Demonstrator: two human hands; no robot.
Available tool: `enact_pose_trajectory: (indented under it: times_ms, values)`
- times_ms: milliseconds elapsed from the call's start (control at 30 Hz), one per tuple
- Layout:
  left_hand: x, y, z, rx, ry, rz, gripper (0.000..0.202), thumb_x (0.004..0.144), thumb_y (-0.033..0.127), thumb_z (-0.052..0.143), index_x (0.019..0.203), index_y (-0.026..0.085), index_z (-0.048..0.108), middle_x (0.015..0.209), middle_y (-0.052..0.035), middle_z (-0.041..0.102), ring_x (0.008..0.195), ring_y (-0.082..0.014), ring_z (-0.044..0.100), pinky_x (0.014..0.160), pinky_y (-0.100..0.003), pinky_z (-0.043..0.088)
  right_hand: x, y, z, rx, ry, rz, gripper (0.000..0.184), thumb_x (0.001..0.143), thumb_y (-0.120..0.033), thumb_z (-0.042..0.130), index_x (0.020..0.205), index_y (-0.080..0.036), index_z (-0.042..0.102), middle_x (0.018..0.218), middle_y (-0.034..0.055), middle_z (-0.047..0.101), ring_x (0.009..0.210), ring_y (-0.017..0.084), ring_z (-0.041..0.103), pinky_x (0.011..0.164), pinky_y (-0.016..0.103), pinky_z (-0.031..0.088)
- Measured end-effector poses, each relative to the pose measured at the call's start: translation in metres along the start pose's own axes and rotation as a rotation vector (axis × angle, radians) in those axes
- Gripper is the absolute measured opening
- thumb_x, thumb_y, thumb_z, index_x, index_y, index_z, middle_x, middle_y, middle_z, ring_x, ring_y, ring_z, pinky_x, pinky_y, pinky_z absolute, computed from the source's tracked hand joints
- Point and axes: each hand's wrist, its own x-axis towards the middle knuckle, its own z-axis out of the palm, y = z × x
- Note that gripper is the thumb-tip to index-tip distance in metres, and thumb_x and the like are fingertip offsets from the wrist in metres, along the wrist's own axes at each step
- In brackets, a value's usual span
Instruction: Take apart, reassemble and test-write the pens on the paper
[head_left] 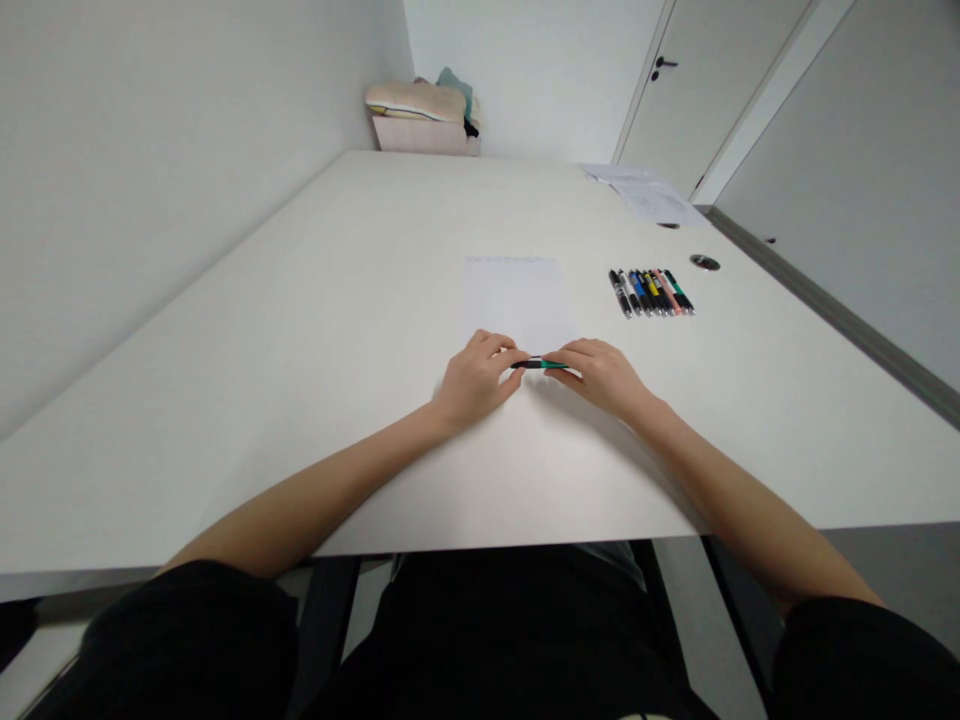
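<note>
Between both hands, a black and green pen (533,365) lies sideways, held level just in front of me. My left hand (480,375) pinches its black end with thumb and fingers. At the green end, my right hand (598,372) is closed in a similar pinch. Fingertips cover both ends of the pen. Just beyond the hands, a white sheet of paper (516,295) rests on the table, with a faint line of writing along its far edge. The near edge of the sheet is partly hidden by my hands.
Right of the sheet, several pens (651,293) in different colours lie side by side on the white table (337,300). Loose papers (645,192) lie at the far right, near a round table insert (705,263). Folded fabric (416,100) is piled beyond the far edge.
</note>
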Motion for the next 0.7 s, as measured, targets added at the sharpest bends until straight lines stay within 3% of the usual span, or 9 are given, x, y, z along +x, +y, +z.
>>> enact_pose_trajectory:
  times_ms: [100,300,700]
  values:
    - [0.001,0.0,-0.002,0.097,-0.045,0.086,0.016,0.086,0.024,0.053,0.094,0.021,0.067,0.09,-0.0062,0.065,0.088,-0.0188,0.051,0.072,-0.029,0.045,0.001,-0.002,-0.001,-0.006,-0.004,0.002,0.026,0.091,-0.034,0.048,0.098,-0.019,0.068,0.083,0.0081,0.069,0.075,0.018,0.061,0.068,0.03,0.044]
    - [0.002,-0.002,-0.004,0.168,-0.039,0.129,0.017,0.088,0.026,0.052,0.092,0.02,0.067,0.087,-0.0055,0.066,0.085,-0.0184,0.05,0.07,-0.028,0.044,0.001,0.0,-0.002,-0.014,0.0,0.002,0.025,0.09,-0.034,0.048,0.098,-0.02,0.068,0.083,0.0075,0.069,0.075,0.018,0.061,0.069,0.03,0.044]
    - [0.002,-0.01,-0.001,0.126,-0.034,0.059,0.016,0.086,0.023,0.053,0.091,0.019,0.067,0.083,-0.0058,0.065,0.086,-0.0189,0.052,0.071,-0.029,0.046,-0.001,0.017,-0.009,-0.025,-0.033,0.016,0.026,0.09,-0.035,0.048,0.098,-0.02,0.068,0.085,0.0072,0.07,0.078,0.018,0.061,0.071,0.03,0.044]
